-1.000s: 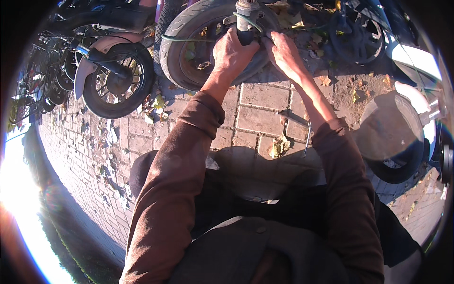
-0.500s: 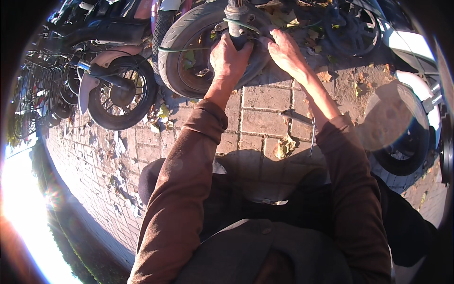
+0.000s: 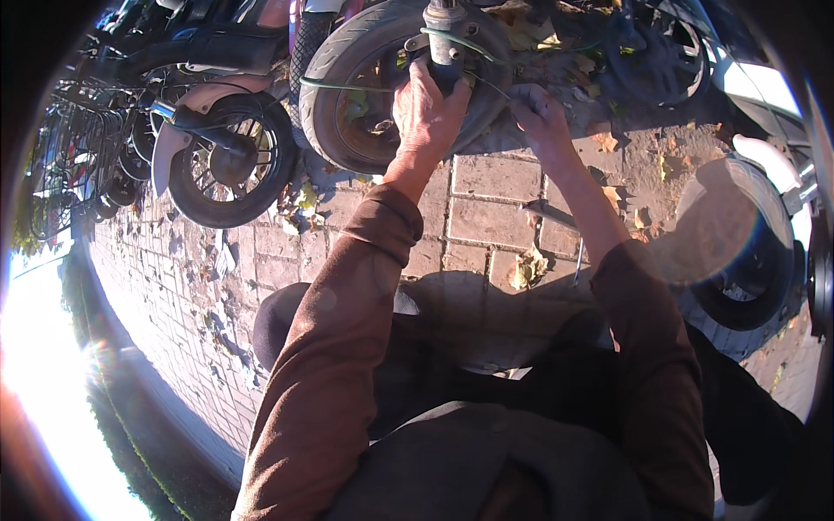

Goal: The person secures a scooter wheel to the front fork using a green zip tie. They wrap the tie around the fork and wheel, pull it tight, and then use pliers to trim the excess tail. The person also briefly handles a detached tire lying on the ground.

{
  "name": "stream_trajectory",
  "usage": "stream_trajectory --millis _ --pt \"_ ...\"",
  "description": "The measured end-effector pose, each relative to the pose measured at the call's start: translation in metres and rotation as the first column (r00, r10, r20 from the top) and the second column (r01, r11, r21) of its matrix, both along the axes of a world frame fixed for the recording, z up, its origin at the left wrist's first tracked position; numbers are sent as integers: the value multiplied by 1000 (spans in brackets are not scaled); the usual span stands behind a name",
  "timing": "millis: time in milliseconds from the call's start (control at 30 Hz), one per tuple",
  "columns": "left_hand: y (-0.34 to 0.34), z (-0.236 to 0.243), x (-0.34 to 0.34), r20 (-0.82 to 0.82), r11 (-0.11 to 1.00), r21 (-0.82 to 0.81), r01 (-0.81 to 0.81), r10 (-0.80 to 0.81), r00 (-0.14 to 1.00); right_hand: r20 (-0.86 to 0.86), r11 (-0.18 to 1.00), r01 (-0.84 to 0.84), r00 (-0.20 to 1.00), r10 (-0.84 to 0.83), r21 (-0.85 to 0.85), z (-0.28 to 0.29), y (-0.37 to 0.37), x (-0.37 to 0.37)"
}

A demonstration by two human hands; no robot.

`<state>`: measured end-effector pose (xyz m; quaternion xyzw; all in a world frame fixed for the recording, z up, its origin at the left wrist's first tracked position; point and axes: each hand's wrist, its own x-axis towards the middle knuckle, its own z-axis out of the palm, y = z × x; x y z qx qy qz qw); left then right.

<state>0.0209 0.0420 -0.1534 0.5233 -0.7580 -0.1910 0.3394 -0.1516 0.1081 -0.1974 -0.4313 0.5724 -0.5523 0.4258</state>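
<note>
A scooter-type front wheel with a worn grey tire (image 3: pixel 323 122) stands before me, its metal fork leg (image 3: pixel 445 43) coming down to the hub. A green cable (image 3: pixel 347 84) runs across the wheel and past the fork. My left hand (image 3: pixel 427 117) is closed at the fork's dark lower end, thumb on one side and fingers on the other; its fingertips are partly hidden. To the right of the tire, my right hand (image 3: pixel 543 122) pinches the end of a thin wire (image 3: pixel 493 87) that stretches from the hub area, fairly straight.
On the brick paving (image 3: pixel 491 221) lie a metal tool (image 3: pixel 549 214), a thin rod (image 3: pixel 579 263) and dry leaves (image 3: pixel 527 267). A scooter wheel (image 3: pixel 230 161) with a pink fender is at left. Another wheel (image 3: pixel 738 295) stands at right, and a dark wheel (image 3: pixel 660 61) behind.
My right hand has moved from beside the hub rightward and slightly toward me, with the thin wire now showing between it and the hub. My left hand stays at the fork's lower end.
</note>
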Motion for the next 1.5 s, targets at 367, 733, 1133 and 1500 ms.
stream_trajectory --millis 367,733,1133,1500 --pt "-17 -11 18 -201 989 147 -11 41 979 126 987 -159 979 161 -26 -10 -76 15" --pt "-9 -24 2 -862 954 89 287 -71 502 -657 996 -79 750 78 28 35 -58 5" --pt "12 -37 -8 -154 936 -346 -68 15 988 -118 944 -122 979 165 305 100 -38 31" --pt "9 -47 -13 63 906 -421 -43 76 995 -601 960 18 783 160 279 90 -49 50"
